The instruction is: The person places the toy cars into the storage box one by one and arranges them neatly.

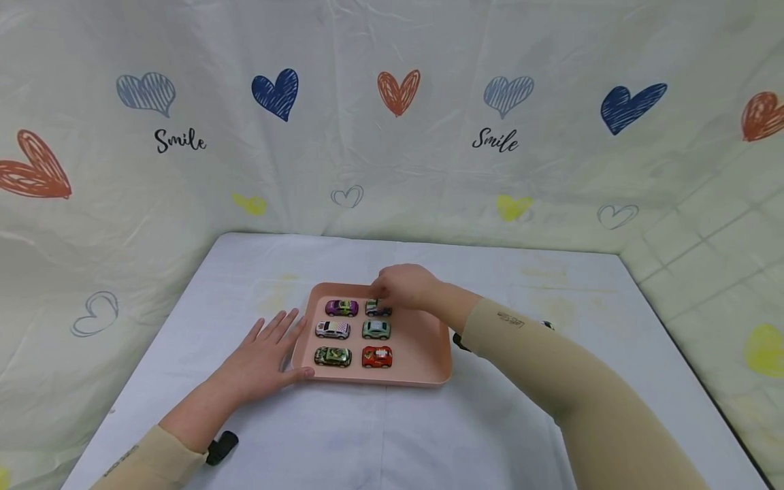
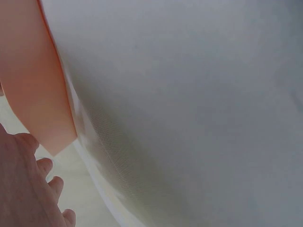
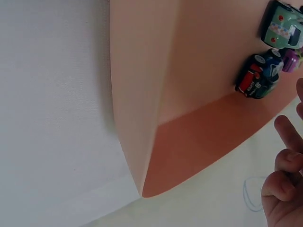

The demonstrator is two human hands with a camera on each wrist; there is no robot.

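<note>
A pink tray [image 1: 429, 340] lies on the white-covered table and holds several toy cars in two columns. My left hand [image 1: 266, 357] lies flat on the cloth at the tray's left edge, with its thumb against the front-left corner. My right hand [image 1: 404, 286] hovers over the far car of the right column, a dark toy car [image 1: 378, 309], with its fingers curled down at it. In the right wrist view the dark toy car [image 3: 258, 75] stands on the tray floor, and the curled fingers [image 3: 284, 184] are just beyond it. Contact is not visible.
The other cars are purple [image 1: 341, 307], white [image 1: 333, 330], pale green [image 1: 376, 329], camouflage green [image 1: 333, 356] and red [image 1: 376, 356]. The tray's right third [image 1: 422, 327] is bare. A heart-printed curtain [image 1: 392, 136] walls in the table on three sides.
</note>
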